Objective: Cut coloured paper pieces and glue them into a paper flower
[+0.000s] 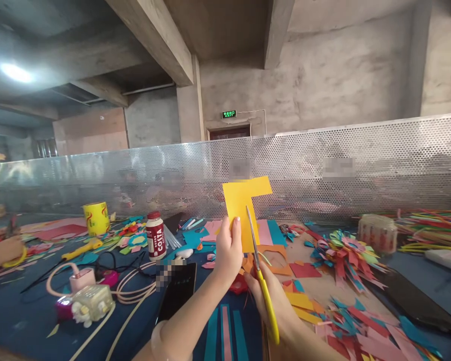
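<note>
blue table (15, 311): paper scraps (346, 321), bottle (156, 234), phone (178, 291), cables (131, 288).

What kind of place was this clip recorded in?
Probably a shared craft workbench in a bare concrete building. Coloured paper scraps litter the blue table, the left hand holds a yellow paper sheet against yellow-handled scissors, and a perforated metal screen divides the bench.

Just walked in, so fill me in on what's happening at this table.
A person is cutting paper. The left hand holds up a yellow sheet, and the right hand works yellow-handled scissors whose blades run up along the sheet's right edge. The blue table is strewn with coloured paper scraps, a finished paper flower, a bottle and a phone. Another person's hand shows at the far left.
</note>
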Demonstrator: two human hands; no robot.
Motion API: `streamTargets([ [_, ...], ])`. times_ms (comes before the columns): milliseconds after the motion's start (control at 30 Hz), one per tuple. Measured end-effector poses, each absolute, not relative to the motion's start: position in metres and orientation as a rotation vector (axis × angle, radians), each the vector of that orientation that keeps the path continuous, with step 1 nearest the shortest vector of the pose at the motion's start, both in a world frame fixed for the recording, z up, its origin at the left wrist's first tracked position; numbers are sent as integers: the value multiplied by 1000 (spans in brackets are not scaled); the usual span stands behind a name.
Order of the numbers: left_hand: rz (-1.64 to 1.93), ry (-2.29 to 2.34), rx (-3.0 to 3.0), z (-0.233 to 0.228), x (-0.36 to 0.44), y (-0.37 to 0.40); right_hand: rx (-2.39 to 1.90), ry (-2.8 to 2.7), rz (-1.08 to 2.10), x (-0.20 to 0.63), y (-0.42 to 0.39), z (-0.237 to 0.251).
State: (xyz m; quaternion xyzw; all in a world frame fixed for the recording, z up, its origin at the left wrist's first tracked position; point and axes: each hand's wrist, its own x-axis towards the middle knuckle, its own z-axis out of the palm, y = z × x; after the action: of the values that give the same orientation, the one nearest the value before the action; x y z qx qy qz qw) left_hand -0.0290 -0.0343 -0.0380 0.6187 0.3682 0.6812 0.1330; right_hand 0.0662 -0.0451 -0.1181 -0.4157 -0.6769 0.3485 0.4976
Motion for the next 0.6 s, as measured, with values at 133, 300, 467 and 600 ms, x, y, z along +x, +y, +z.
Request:
streamTargets([
  [133, 1948, 1037, 1741, -41, -25, -36, -934, -1634, 850, 66, -43, -120],
  [300, 1925, 1074, 1845, -48, -21, -35, -895, -1594, 859, 65, -46, -115],
  [467, 1852, 1101, 1868, -53, -20, -34, -947, -1548, 873, 65, -47, -109],
  [600, 1853, 1111, 1893, -52, -19, -36, -999, -1535, 827, 66, -43, -110],
])
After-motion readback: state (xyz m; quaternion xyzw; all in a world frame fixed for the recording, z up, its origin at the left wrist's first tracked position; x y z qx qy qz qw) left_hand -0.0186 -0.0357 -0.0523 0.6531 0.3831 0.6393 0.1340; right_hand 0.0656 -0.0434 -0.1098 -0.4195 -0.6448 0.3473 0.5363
